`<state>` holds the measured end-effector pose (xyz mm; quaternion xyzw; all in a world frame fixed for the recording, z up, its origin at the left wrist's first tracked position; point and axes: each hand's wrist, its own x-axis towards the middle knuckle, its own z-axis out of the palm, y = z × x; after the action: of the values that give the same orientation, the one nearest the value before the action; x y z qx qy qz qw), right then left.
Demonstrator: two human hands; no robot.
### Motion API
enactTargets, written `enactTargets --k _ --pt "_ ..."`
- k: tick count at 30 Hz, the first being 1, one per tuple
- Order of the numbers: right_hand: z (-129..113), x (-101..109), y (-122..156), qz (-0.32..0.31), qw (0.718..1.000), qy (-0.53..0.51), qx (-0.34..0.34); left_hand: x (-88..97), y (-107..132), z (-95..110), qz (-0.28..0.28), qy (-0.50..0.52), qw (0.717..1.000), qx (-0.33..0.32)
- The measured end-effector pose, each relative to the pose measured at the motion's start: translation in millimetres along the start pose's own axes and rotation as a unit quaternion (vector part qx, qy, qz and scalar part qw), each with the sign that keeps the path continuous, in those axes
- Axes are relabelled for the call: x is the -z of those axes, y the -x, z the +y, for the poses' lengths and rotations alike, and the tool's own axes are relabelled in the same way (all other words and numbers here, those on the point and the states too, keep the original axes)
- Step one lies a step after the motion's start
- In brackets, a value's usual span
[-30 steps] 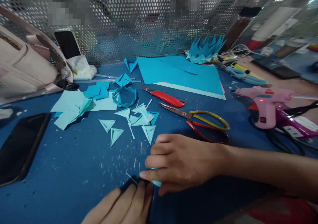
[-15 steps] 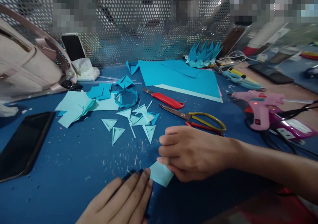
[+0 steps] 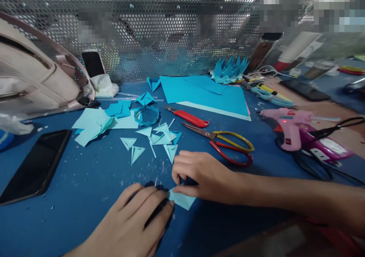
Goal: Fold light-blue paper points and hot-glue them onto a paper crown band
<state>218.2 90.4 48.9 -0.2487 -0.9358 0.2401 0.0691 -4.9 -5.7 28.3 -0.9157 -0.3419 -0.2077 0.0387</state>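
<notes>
The pale paper piece (image 3: pixel 184 201) lay on the blue worktop (image 3: pixel 85 200), nearer the person than the folded triangles (image 3: pixel 137 154). Half a second earlier, the right hand (image 3: pixel 201 173) was curled at its right side; now the bent fingers stood apart from the thumb, which lay over the upper edge. The left hand (image 3: pixel 139 211) was arched, loosely spread, fingertips at the left corner. This seemed to mean a steadied paper and a changing right hold.
</notes>
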Motion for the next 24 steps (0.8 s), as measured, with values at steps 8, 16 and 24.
enactTargets --k 8,16,24 --pt "3 -7 4 0.033 0.995 0.013 0.092 1.8 -1 -1 0.015 0.012 1.000 0.008" --pt "6 -8 9 0.097 0.958 0.169 0.213 -3.2 2 -2 0.042 0.009 0.999 0.017" --pt "8 13 5 0.029 0.963 0.143 0.228 -6.9 6 -4 0.033 -0.001 0.999 -0.014"
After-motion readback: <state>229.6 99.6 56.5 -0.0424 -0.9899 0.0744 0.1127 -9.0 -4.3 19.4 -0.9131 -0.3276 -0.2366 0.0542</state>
